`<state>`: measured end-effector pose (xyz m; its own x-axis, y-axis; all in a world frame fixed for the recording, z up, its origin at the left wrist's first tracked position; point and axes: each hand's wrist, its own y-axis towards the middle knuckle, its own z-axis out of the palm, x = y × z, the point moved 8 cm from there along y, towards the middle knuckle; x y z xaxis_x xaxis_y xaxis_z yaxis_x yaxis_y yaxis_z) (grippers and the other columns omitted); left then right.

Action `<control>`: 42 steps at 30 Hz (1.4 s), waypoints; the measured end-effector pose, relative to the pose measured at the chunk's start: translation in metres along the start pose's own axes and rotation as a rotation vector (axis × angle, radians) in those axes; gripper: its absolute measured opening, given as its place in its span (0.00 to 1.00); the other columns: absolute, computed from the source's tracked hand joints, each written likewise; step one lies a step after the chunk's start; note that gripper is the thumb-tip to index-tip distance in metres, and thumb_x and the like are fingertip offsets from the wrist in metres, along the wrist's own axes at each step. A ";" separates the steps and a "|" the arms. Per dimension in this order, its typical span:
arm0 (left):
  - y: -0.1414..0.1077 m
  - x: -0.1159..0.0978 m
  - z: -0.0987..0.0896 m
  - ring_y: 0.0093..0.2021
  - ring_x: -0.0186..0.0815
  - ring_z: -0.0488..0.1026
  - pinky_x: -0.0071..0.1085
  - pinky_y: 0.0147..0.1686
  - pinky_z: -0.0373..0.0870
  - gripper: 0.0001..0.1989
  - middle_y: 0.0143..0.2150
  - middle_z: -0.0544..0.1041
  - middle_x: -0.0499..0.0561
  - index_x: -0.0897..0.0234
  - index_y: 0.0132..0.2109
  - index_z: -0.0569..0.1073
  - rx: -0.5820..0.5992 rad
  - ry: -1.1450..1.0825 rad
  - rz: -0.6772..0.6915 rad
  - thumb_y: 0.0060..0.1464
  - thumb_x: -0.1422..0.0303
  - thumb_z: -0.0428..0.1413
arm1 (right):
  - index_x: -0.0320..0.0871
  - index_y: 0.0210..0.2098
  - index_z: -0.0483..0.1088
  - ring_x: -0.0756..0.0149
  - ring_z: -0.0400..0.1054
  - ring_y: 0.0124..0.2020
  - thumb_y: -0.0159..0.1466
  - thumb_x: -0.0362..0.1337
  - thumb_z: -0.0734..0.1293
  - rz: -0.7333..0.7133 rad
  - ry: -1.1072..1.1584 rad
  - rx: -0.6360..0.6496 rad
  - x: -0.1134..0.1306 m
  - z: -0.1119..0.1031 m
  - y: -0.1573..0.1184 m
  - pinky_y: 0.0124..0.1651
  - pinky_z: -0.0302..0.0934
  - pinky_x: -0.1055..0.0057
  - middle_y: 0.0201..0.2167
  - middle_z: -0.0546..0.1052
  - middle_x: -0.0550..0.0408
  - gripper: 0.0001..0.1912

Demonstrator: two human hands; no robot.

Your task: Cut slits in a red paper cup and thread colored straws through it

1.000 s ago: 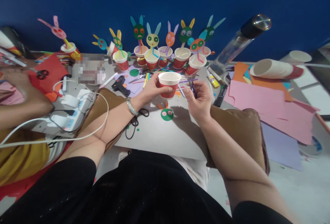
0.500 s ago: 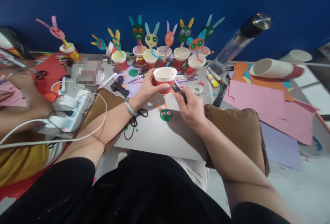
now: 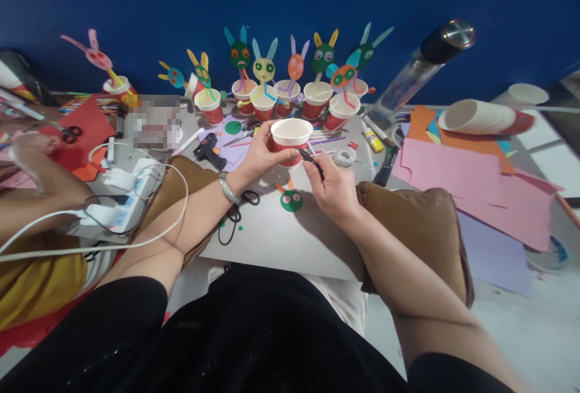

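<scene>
Grey table, bare front edge, cup above.

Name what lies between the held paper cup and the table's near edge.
In the head view, a green paper face with orange ears lies between the paper cup and that edge.

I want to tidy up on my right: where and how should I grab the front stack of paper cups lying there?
Take the front stack around its middle, coming from above, with the fingers across its width. It lies on its side, so its long, rounded back faces up. I'd avoid the open rim at its left end, which could bend.
</scene>
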<state>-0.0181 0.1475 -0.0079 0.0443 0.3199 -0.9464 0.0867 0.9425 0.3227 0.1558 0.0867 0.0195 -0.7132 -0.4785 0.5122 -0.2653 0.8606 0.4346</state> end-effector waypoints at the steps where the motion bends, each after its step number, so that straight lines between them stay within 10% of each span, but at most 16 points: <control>1: 0.000 0.000 0.000 0.57 0.46 0.75 0.44 0.60 0.70 0.43 0.55 0.77 0.56 0.59 0.55 0.68 -0.007 -0.003 -0.003 0.37 0.48 0.76 | 0.45 0.42 0.74 0.64 0.59 0.22 0.75 0.54 0.56 0.001 0.001 -0.001 0.000 0.000 0.000 0.30 0.48 0.67 0.22 0.71 0.54 0.23; 20: 0.003 -0.004 0.004 0.63 0.50 0.71 0.47 0.62 0.67 0.47 0.59 0.72 0.56 0.54 0.61 0.64 0.016 0.048 0.155 0.39 0.43 0.73 | 0.45 0.42 0.73 0.63 0.61 0.22 0.75 0.55 0.55 0.001 0.024 -0.004 -0.003 0.002 0.000 0.30 0.49 0.67 0.23 0.72 0.54 0.24; 32: -0.003 -0.012 0.005 0.36 0.34 0.69 0.33 0.39 0.66 0.34 0.37 0.73 0.46 0.59 0.39 0.67 0.026 0.161 0.054 0.39 0.41 0.72 | 0.45 0.40 0.73 0.64 0.61 0.22 0.75 0.55 0.56 0.029 0.037 0.012 -0.006 0.005 0.002 0.30 0.50 0.67 0.23 0.71 0.54 0.23; 42: 0.000 -0.010 0.003 0.46 0.40 0.71 0.37 0.46 0.69 0.34 0.44 0.74 0.51 0.60 0.38 0.68 0.064 0.160 0.035 0.39 0.41 0.72 | 0.45 0.43 0.74 0.64 0.60 0.22 0.75 0.54 0.56 0.016 0.006 -0.004 -0.008 0.007 0.002 0.29 0.49 0.67 0.23 0.73 0.54 0.24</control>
<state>-0.0152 0.1437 0.0016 -0.1097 0.3685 -0.9231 0.1517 0.9241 0.3508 0.1563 0.0930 0.0111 -0.7136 -0.4660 0.5231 -0.2514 0.8673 0.4297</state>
